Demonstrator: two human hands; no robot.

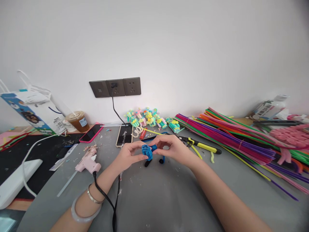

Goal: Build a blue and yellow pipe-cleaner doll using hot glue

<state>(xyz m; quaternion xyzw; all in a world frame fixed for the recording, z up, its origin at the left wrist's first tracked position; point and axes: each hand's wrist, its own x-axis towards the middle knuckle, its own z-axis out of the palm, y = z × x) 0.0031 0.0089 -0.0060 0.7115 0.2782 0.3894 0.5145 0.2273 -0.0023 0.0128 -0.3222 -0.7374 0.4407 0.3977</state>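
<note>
Fingers of left hand (127,155) and right hand (174,147) pinch the blue piece (146,152) from opposite sides (presumably for steadiness).

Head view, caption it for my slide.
Left hand and right hand hold a blue piece above a gray table, pipe cleaners nearby.

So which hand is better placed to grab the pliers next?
Probably the right hand: it is nearer the pliers, with the left hand farther off. Both hold the blue piece, though.
</note>
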